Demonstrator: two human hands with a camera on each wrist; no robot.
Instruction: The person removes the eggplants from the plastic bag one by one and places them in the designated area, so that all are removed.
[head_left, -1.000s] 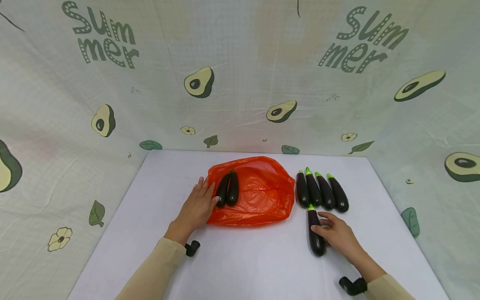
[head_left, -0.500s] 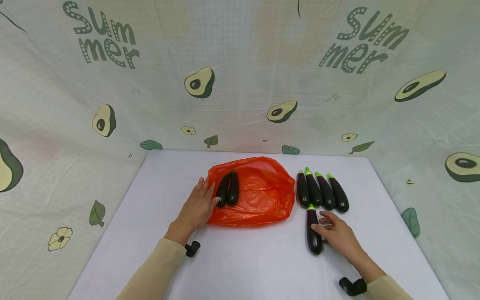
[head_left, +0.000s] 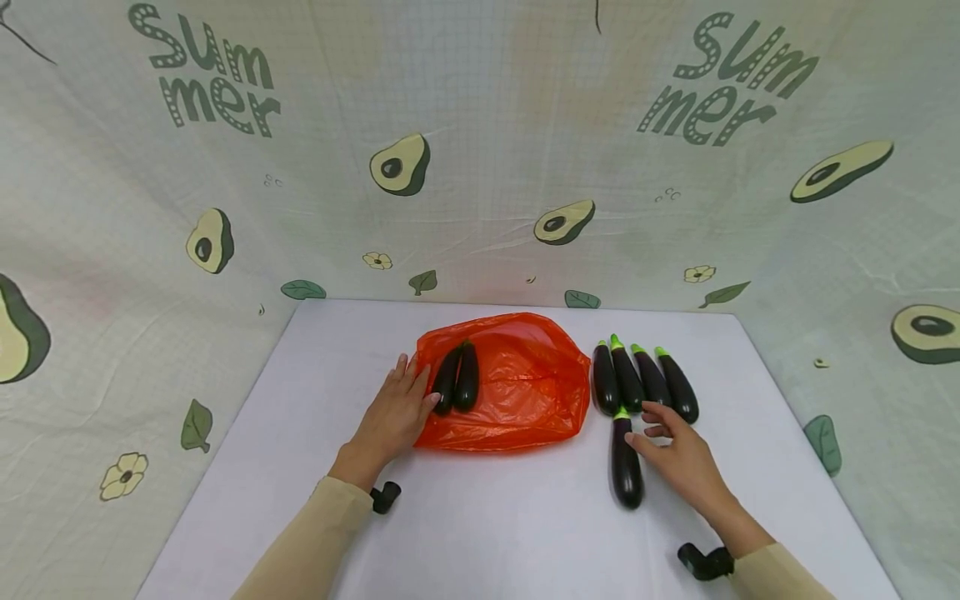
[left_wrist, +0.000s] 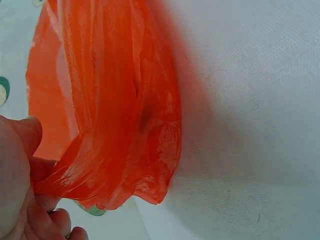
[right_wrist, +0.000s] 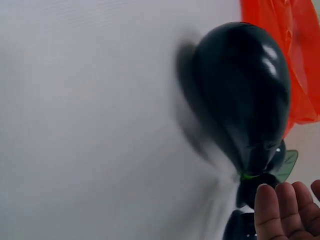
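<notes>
Red bag (head_left: 525,396): two eggplants (head_left: 467,379) seem inside, five (head_left: 627,467) left on the counter (head_left: 510,533). Your left grip (head_left: 397,408) pinches the bag; right grip (head_left: 681,457), loosely parted, holds nothing.

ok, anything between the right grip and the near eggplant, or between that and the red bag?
Nothing visible. The right grip is beside the near eggplant; only white tabletop shows between that and the red bag. The row of four eggplants lies past the near one's stem.
</notes>
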